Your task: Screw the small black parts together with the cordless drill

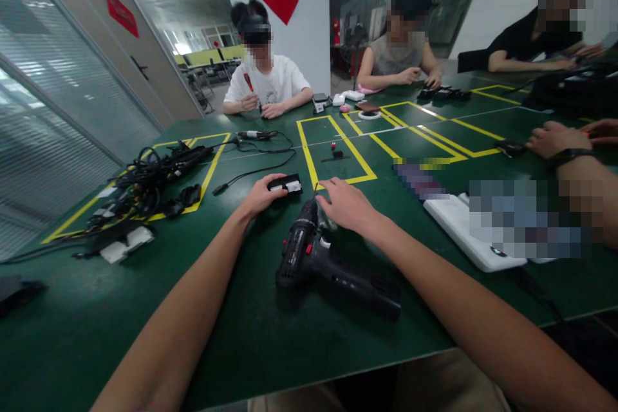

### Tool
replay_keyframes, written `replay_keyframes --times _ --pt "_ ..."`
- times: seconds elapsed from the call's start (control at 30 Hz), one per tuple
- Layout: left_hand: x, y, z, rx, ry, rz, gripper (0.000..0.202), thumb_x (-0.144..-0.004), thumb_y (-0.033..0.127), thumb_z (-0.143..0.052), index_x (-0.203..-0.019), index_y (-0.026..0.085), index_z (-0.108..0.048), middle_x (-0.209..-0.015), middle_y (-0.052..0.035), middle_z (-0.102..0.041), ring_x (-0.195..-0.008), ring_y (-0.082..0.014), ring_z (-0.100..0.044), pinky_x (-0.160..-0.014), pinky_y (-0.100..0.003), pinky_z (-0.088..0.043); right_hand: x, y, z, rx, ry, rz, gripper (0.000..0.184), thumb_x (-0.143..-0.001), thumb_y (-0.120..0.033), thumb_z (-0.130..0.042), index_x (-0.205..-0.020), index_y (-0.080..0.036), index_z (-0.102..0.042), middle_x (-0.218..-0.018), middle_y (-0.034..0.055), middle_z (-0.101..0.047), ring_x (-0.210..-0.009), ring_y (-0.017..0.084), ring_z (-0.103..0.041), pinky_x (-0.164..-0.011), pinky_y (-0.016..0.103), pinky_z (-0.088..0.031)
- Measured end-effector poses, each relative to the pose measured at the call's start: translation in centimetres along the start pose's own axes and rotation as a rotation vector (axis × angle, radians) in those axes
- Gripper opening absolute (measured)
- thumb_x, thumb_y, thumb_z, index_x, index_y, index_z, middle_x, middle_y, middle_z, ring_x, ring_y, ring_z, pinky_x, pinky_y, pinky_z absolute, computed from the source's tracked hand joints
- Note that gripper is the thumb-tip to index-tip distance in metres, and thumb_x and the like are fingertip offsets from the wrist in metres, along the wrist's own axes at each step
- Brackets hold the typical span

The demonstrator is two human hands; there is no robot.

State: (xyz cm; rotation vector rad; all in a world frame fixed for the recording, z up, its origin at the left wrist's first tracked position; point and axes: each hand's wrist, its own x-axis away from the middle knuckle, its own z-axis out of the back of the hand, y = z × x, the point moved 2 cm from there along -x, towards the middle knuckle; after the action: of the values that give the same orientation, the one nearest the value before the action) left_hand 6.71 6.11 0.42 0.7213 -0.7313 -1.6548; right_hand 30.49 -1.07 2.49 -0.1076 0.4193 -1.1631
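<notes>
Stretching out in front of us, the green table (241, 347) carries everything within our reach. Across it sits a person in a white shirt (273, 74). Off to our left lies a tangled heap of black cables (154, 183), and ahead of us a yellow tape outline (308, 153) marks a long rectangle pointing away from us. To our right, partly blurred, a white case (451, 225) slants from far left to near right.

Between our forearms the drill (302, 248) rests on its side. Its long barrel points away from us, leaning a little to the right, with the thin bit foremost; its handle runs back toward us and to the right. Just beside the bit, our right hand (350, 206) is spread fairly wide, palm down, fingers reaching forward; we cannot tell whether a fingertip touches the bit.

Our left hand (263, 196) holds the left end of a small black box (291, 181), thumb in front, just beyond the drill's tip and to its left. The box's long axis runs left to right, its white-marked side facing us. Inside the tape sit a little black piece (338, 155) and a tinier red one (333, 146).
</notes>
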Motion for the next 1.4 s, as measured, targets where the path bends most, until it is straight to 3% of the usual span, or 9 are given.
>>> replay_keyframes --times 0.23,0.4,0.53,0.7,0.87,1.0,1.1,1.2,1.4 --pt "-0.2 -0.5 -0.1 0.113 0.056 -0.035 0.075 -0.068 0.048 -0.073 -0.133 0.016 -0.056 -0.133 -0.0133 -0.060 -0.121 -0.0295 -0.057 -0.106 -0.043 -0.043 0.8 -0.9 2.4 -0.240 -0.075 0.032 0.043 -0.098 -0.036 -0.049 -0.134 -0.013 -0.058 -0.135 0.0150 -0.061 -0.123 0.029 -0.058 -0.103 0.039 -0.043" --pt "1.2 -0.2 1.1 0.153 0.183 -0.059 0.060 -0.078 0.049 -0.064 -0.130 0.019 -0.057 -0.137 -0.0124 -0.056 -0.129 -0.0306 -0.050 -0.111 -0.047 -0.038 8.2 -3.8 3.7 -0.187 -0.236 0.039 0.062 -0.088 -0.061 -0.057 -0.137 -0.023 -0.057 -0.117 0.0152 -0.070 -0.101 0.036 -0.068 -0.080 0.049 -0.053" --pt "5.4 -0.2 2.1 0.047 0.310 -0.064 0.048 -0.078 0.045 -0.063 -0.119 0.020 -0.060 -0.134 -0.0105 -0.056 -0.129 -0.0286 -0.049 -0.114 -0.047 -0.035 13.2 -5.5 2.2 0.031 -0.211 -0.036 0.084 -0.069 -0.043 -0.082 -0.142 -0.015 -0.052 -0.110 0.0215 -0.069 -0.093 0.040 -0.067 -0.068 0.051 -0.055" --pt "11.3 -0.9 2.3 -0.089 0.389 -0.012 0.033 -0.080 0.039 -0.059 -0.108 0.020 -0.062 -0.120 -0.0082 -0.059 -0.115 -0.0258 -0.058 -0.107 -0.045 -0.044 14.4 -5.0 0.8 0.037 -0.116 -0.079 0.054 -0.081 -0.038 -0.070 -0.131 -0.019 -0.060 -0.099 0.0163 -0.071 -0.080 0.033 -0.068 -0.064 0.047 -0.056" --pt "12.4 0.2 2.5 -0.207 0.401 -0.090 0.027 -0.083 0.034 -0.058 -0.105 0.020 -0.062 -0.110 -0.0084 -0.058 -0.101 -0.0239 -0.061 -0.098 -0.045 -0.050 14.5 -3.9 1.9 -0.085 -0.009 -0.083 0.040 -0.083 -0.040 -0.067 -0.120 -0.025 -0.064 -0.106 0.0127 -0.071 -0.087 0.033 -0.068 -0.069 0.049 -0.056" --pt "13.0 2.7 1.7 -0.060 0.183 -0.134 0.044 -0.074 0.042 -0.073 -0.112 0.023 -0.062 -0.117 -0.0095 -0.058 -0.108 -0.0278 -0.060 -0.101 -0.049 -0.049 13.4 -4.5 4.2 -0.194 0.166 -0.051 0.042 -0.089 -0.044 -0.061 -0.127 -0.027 -0.059 -0.111 0.0124 -0.070 -0.096 0.033 -0.067 -0.080 0.051 -0.055" --pt "14.8 5.1 -0.4 0.252 -0.171 -0.061 0.075 -0.056 0.058 -0.085 -0.119 0.025 -0.061 -0.119 -0.0126 -0.063 -0.120 -0.0372 -0.056 -0.104 -0.055 -0.046 11.4 -6.5 5.3 -0.255 0.275 -0.025 0.046 -0.092 -0.046 -0.059 -0.133 -0.026 -0.056 -0.107 0.0146 -0.069 -0.098 0.035 -0.065 -0.082 0.053 -0.053" --pt "16.5 7.9 -1.8 0.609 -0.304 -0.063 0.099 -0.045 0.079 -0.078 -0.127 0.028 -0.058 -0.130 -0.0133 -0.061 -0.129 -0.0426 -0.050 -0.104 -0.058 -0.047 9.9 -9.8 4.8 -0.342 0.332 0.076 0.049 -0.094 -0.047 -0.056 -0.134 -0.019 -0.055 -0.106 0.0176 -0.068 -0.097 0.036 -0.063 -0.080 0.054 -0.053" --pt "17.4 8.6 0.8 0.774 0.150 -0.053 0.041 -0.079 0.048 -0.064 -0.117 0.035 -0.060 -0.112 -0.0037 -0.063 -0.114 -0.0290 -0.061 -0.102 -0.049 -0.051 9.0 -13.7 3.5 -0.538 0.266 0.457 0.042 -0.100 -0.035 -0.038 -0.130 -0.012 -0.057 -0.118 0.0197 -0.063 -0.110 0.034 -0.056 -0.091 0.054 -0.049"
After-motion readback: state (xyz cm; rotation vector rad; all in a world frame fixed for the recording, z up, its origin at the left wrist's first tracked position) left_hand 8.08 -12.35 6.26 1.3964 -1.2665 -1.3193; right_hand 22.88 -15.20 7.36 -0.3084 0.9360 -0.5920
